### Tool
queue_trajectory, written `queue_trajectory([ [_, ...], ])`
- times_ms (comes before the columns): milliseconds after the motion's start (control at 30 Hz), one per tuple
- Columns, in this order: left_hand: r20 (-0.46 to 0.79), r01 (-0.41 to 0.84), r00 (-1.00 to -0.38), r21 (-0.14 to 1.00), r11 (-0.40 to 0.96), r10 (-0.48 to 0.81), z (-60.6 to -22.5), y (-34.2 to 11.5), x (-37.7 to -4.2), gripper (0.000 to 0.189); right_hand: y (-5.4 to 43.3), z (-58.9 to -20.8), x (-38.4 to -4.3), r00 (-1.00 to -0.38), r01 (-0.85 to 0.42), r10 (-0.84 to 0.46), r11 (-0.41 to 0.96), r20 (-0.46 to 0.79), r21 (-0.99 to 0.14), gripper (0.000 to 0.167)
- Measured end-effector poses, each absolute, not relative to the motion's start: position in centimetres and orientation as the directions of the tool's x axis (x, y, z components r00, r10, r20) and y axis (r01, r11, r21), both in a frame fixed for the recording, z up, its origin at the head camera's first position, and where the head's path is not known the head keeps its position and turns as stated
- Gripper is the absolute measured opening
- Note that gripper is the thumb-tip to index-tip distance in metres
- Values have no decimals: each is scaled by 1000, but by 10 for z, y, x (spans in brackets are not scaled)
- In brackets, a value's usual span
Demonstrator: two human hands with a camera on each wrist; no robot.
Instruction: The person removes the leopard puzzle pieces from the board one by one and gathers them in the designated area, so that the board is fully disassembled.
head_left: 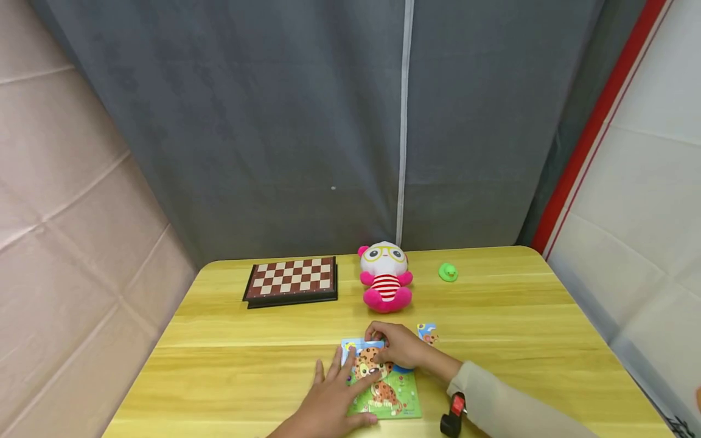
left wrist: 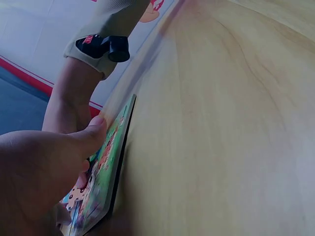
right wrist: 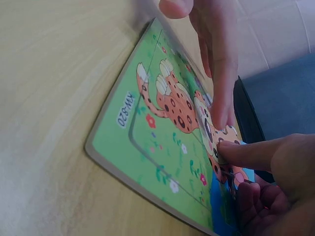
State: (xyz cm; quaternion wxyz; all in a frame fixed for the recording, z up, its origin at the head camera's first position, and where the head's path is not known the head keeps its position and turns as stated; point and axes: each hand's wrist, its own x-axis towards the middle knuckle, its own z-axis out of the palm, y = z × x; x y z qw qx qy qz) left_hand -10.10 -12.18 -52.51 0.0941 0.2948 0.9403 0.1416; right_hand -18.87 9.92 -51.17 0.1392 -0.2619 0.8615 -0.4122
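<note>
A jigsaw puzzle board [head_left: 408, 398] with a spotted leopard cub on green grass lies flat near the table's front edge. My left hand [head_left: 328, 398] rests over its left side, fingers spread; in the left wrist view the thumb [left wrist: 96, 129] lies at the board's edge. Across the upper part reaches my right hand [head_left: 402, 347], pinching a puzzle piece [right wrist: 239, 175] with orange and blue on it between thumb and curled fingers. Those fingers partly cover the piece, so whether it is seated in the board I cannot tell. Another puzzle piece [head_left: 427, 332] lies loose behind the right wrist.
Behind the puzzle sits a pink and white plush toy [head_left: 386, 283] in a striped shirt. Left of it is a brown and white checkered chessboard [head_left: 292, 278], and to its right a small green duck toy [head_left: 448, 272]. A grey curtain [head_left: 274, 134] hangs behind the wooden table [head_left: 219, 365].
</note>
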Motion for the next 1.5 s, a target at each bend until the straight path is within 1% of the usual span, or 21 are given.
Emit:
queue_trajectory([
  [267, -125, 522, -825, 206, 828, 551, -537, -111, -100, 80, 99, -513, -189, -832, -329, -555, 510, -12, -795, 24],
  [733, -181, 526, -824, 105, 844, 537, -531, -107, -97, 83, 101, -517, -192, -850, -262, -526, 489, -41, -832, 15],
  [1033, -178, 530, -825, 81, 844, 536, -532, -107, -96, 83, 103, -518, -193, -857, -239, -514, 443, -27, -864, 12],
  [1233, -173, 529, -825, 97, 843, 538, -532, -107, -96, 83, 106, -515, -192, -865, -211, -501, 425, -35, -880, 11],
  [1500, -180, 526, -822, 124, 842, 540, -530, -107, -97, 82, 116, -510, -192, -859, -246, -512, 406, 4, -880, 11],
])
